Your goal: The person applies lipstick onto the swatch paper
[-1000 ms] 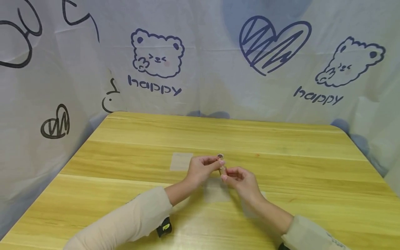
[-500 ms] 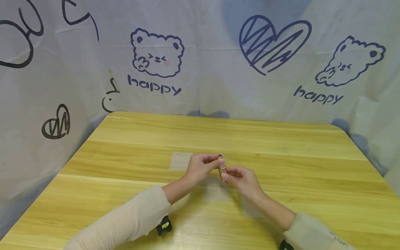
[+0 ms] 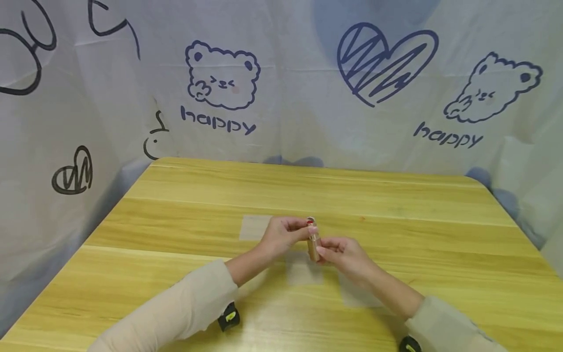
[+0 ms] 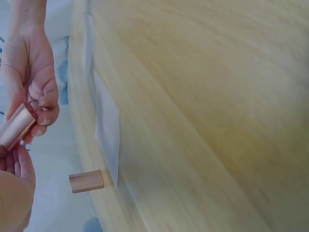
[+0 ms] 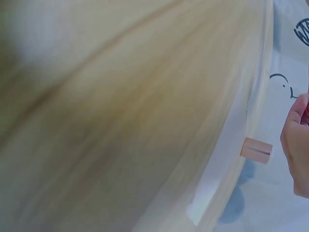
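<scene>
A rose-gold lipstick (image 3: 313,247) is held up between the two hands in the head view, its red tip showing at the upper end. My left hand (image 3: 283,235) pinches it near that upper end, thumb toward me. Lower down, fingers and thumb of my right hand (image 3: 345,254) grip the base. In the left wrist view the right hand (image 4: 34,72) curls round the bottom of the tube, while the left hand (image 4: 14,193) is partly cut off by the frame. A rose-gold cap (image 4: 87,181) stands upright on the table, apart from both hands; the head view does not show it.
Pale rectangular patches lie on the wooden table (image 3: 176,225): one patch (image 3: 252,228) left of the hands, another patch (image 3: 304,274) below them, a third patch (image 3: 358,293) under the right forearm. A white cloth with drawings (image 3: 299,107) hangs behind the table.
The lipstick has turned in the hands, and its red tip now shows at the top. My right hand has shifted slightly down and right along the base; the left hand stays nearly in place.
</scene>
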The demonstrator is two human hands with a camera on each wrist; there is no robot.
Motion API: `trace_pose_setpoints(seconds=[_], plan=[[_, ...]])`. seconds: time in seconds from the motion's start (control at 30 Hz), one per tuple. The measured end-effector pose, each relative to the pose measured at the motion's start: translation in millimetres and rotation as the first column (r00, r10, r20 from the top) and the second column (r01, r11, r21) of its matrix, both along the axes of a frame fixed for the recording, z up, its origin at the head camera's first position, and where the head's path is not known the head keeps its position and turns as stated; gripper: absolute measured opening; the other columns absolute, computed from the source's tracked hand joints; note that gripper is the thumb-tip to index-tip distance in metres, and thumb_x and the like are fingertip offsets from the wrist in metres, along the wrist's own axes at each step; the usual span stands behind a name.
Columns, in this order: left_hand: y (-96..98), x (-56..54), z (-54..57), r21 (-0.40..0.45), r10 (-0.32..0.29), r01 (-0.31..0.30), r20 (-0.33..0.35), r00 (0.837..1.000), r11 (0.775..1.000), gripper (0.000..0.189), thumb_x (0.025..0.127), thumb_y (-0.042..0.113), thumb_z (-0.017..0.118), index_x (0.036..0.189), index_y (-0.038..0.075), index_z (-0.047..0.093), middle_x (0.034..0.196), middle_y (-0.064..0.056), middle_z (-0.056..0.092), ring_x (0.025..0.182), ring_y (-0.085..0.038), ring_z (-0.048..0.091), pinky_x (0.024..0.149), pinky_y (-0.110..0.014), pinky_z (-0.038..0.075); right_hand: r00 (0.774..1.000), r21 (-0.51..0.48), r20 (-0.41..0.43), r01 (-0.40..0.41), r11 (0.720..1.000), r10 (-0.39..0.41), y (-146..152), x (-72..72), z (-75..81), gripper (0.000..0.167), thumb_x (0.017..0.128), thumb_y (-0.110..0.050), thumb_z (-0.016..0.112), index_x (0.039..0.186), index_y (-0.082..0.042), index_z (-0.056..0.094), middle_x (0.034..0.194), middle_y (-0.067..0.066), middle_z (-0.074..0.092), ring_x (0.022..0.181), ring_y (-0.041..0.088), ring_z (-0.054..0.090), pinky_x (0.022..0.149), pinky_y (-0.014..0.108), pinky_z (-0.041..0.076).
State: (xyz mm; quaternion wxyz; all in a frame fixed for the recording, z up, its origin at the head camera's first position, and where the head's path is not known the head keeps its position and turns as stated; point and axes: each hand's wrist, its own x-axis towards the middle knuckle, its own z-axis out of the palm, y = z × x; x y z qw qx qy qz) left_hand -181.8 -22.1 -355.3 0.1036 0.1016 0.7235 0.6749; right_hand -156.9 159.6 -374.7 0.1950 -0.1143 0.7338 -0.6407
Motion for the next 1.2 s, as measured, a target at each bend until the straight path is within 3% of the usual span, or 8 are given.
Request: trace_pose_setpoints(seconds=[0.07, 0.17, 0.37, 0.67, 0.87, 1.2], plan=[[0.5, 0.4, -0.1, -0.004, -0.007, 0.007, -0.005, 1.000, 1.000, 0.023, 0.085, 0.009, 0.067, 0.100, -0.008, 0.067, 0.098, -0.019, 0.070, 0.081, -0.013, 0.069, 0.080, -0.028, 0.055, 1.000, 0.005, -0.017, 0.009, 1.000, -0.009, 0.3, 2.0, 0.5, 0.040, 0.094, -0.012, 0.053, 0.121, 0.018, 0.048, 0.110, 0.017, 0.065, 0.088, 0.006, 0.063, 0.089, 0.030, 0.052], [1.1, 1.1, 0.2, -0.022, 0.004, -0.004, -0.015, 1.000, 1.000, 0.023, 0.084, 0.010, 0.068, 0.099, -0.006, 0.069, 0.097, -0.017, 0.070, 0.081, -0.012, 0.068, 0.078, -0.025, 0.055, 0.994, 0.026, -0.062, 0.088, 0.996, -0.086, -3.7, 7.2, 3.6, 0.040, 0.092, -0.012, 0.056, 0.120, 0.017, 0.051, 0.112, 0.022, 0.064, 0.089, 0.005, 0.063, 0.087, 0.029, 0.053], [3.8, 1.5, 2.2, -0.021, 0.035, -0.036, -0.022, 0.999, 0.999, 0.023, 0.083, 0.012, 0.070, 0.098, -0.005, 0.070, 0.096, -0.016, 0.071, 0.083, -0.015, 0.069, 0.077, -0.025, 0.054, 0.952, 0.058, -0.101, 0.294, 0.954, -0.287, -17.3, 15.6, 9.5, 0.035, 0.084, -0.010, 0.067, 0.112, 0.009, 0.058, 0.108, 0.018, 0.065, 0.088, 0.008, 0.063, 0.079, 0.018, 0.053], [7.8, 1.1, 2.8, -0.028, 0.092, -0.092, -0.004, 0.996, 0.995, 0.023, 0.082, 0.015, 0.071, 0.095, -0.004, 0.070, 0.093, -0.015, 0.072, 0.083, -0.013, 0.067, 0.075, -0.025, 0.054, 0.911, 0.049, -0.087, 0.409, 0.911, -0.404, -29.2, 17.6, 10.1, 0.026, 0.082, -0.007, 0.069, 0.103, 0.008, 0.060, 0.099, 0.014, 0.066, 0.081, 0.010, 0.062, 0.073, 0.017, 0.053], [7.2, 0.9, 2.9, -0.033, 0.082, -0.082, -0.014, 0.997, 0.996, 0.022, 0.082, 0.014, 0.070, 0.095, -0.004, 0.070, 0.094, -0.015, 0.072, 0.086, -0.015, 0.068, 0.076, -0.023, 0.053, 0.912, 0.075, -0.087, 0.407, 0.910, -0.401, -30.1, 15.9, 10.1, 0.025, 0.082, -0.010, 0.070, 0.100, 0.006, 0.063, 0.093, 0.011, 0.068, 0.079, 0.010, 0.061, 0.071, 0.017, 0.053], [3.3, 1.6, 4.9, -0.017, 0.020, -0.020, -0.026, 0.999, 1.000, 0.023, 0.084, 0.012, 0.068, 0.099, -0.006, 0.069, 0.098, -0.017, 0.071, 0.085, -0.014, 0.068, 0.080, -0.027, 0.055, 0.961, 0.047, -0.058, 0.274, 0.961, -0.271, -22.5, 15.3, 11.5, 0.029, 0.088, -0.009, 0.062, 0.109, 0.011, 0.060, 0.094, 0.009, 0.069, 0.083, 0.008, 0.064, 0.081, 0.025, 0.055]])
